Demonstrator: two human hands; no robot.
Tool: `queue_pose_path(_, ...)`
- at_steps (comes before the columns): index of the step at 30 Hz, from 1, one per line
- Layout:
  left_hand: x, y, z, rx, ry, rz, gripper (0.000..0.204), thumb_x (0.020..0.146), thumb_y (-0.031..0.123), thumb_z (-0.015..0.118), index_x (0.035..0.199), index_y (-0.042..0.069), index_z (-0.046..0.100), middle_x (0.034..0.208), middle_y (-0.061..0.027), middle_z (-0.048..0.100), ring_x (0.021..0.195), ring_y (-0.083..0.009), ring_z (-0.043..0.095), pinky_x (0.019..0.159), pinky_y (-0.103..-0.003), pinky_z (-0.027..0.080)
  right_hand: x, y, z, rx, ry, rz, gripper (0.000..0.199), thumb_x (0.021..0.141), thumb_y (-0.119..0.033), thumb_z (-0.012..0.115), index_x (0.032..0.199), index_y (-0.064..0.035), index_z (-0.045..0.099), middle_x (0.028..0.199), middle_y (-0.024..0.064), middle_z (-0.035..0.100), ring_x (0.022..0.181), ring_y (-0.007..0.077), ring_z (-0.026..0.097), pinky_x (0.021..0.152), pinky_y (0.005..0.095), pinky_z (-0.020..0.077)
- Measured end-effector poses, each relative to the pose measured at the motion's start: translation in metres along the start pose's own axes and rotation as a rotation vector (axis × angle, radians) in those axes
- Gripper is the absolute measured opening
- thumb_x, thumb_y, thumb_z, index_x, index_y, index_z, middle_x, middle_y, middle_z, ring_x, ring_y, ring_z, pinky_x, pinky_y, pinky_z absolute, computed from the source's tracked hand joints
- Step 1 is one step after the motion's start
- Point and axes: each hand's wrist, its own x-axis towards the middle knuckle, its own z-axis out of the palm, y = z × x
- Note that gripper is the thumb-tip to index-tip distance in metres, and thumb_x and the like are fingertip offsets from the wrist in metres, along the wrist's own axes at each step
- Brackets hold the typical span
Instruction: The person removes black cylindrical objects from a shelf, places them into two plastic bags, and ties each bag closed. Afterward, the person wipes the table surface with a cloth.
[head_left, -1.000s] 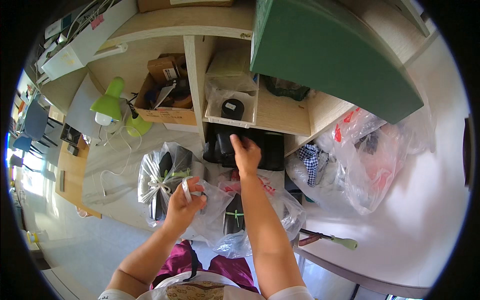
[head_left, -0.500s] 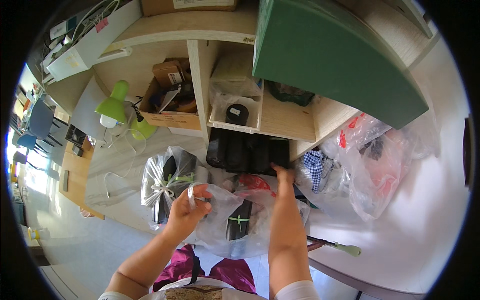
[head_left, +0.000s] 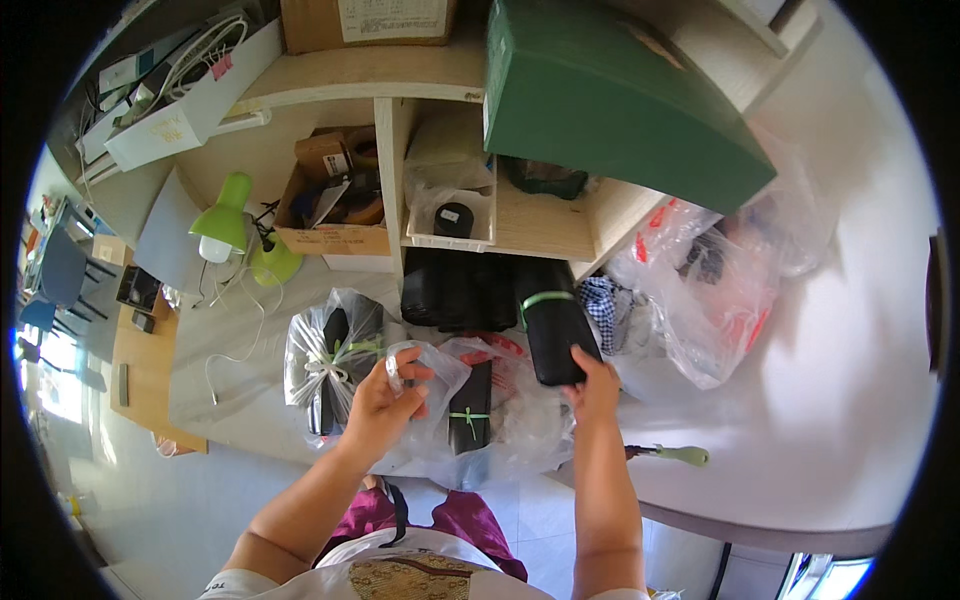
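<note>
The right hand (head_left: 596, 385) grips the near end of a black roll (head_left: 556, 330) bound by a green band, fingers wrapped over its lower edge. The roll's long axis runs from that hand away and slightly left, its far end at the row of like black rolls (head_left: 455, 292) under the shelf (head_left: 540, 222). The left hand (head_left: 385, 400) pinches a gathered edge of the clear plastic bag (head_left: 520, 420) lying on the desk (head_left: 830, 400) between both hands (another black roll already lies inside it). The bag is left of and nearer than the held roll, just beside it
</note>
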Motion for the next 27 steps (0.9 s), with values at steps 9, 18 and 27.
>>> queue_pose_path(9,-0.01,-0.009,0.017,0.085,-0.203,0.003,0.073,0.085,-0.003,0.055,0.144,0.015,0.017,0.113,-0.0105,0.054,0.06,-0.0087,0.053,0.054,-0.023,0.048,-0.182,0.006,-0.156,0.361,-0.241,0.106,0.044,0.077,-0.011,0.059,0.114,0.0111,0.049,0.106,0.0207,0.06,0.092,0.0278,0.063,0.078,0.0365,0.0532)
queue_pose_path(18,-0.031,-0.005,0.029,0.226,-0.256,0.022,0.074,0.083,-0.002,0.059,0.143,0.012,0.018,0.107,-0.0089,0.056,0.061,-0.0072,0.052,0.05,-0.021,0.043,-0.163,0.057,-0.092,0.309,-0.149,0.272,0.038,0.08,-0.014,0.065,0.112,-0.0013,0.05,0.103,0.0138,0.061,0.088,0.0274,0.063,0.075,0.0426,0.0535)
queue_pose_path(27,-0.028,0.0,0.003,0.019,0.016,-0.175,0.064,0.081,0.004,0.065,0.137,0.01,0.035,0.094,-0.0052,0.06,0.075,-0.0078,0.051,0.054,-0.021,0.039,-0.106,0.172,-0.03,0.409,0.04,0.123,0.035,0.079,-0.008,0.069,0.106,-0.0016,0.048,0.097,0.0089,0.059,0.085,0.0205,0.059,0.072,0.0338,0.0492)
